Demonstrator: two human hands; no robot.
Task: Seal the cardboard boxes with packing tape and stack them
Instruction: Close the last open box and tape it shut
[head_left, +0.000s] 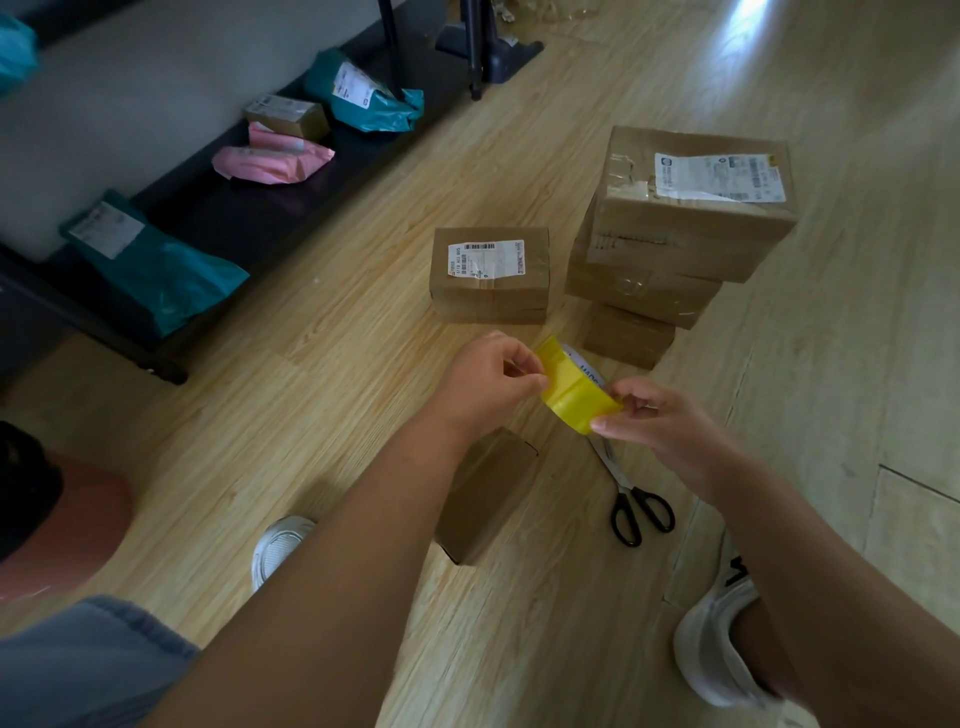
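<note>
Yellow packing tape roll (576, 396), held in the air between both hands: the left hand (488, 387) pinches its left edge with thumb and fingertips, and the right hand (667, 423) pinches its right edge the same way. Small plain box (488, 496), brown cardboard, on the floor (322, 395) directly below the left forearm and partly covered by it; contents not visible. Scissors (638, 506), black-handled, flat on the floor just right of that box, blades pointing up toward the roll. Labelled box (491, 275), closed and taped, standing alone beyond the hands; contents hidden. Stack of three boxes (675, 244) just to its right, a narrow gap between; the top one carries a white label and overhangs the smaller ones beneath. Low dark shelf (249, 218) along the far left wall, carrying teal mailer bags (156, 270), pink mailers (270, 161) and one small carton (285, 115). Open wood floor lies left of the labelled box as far as the shelf's edge, and right of the stack. White shoes (719, 644) at the near edge, one either side of the arms.
</note>
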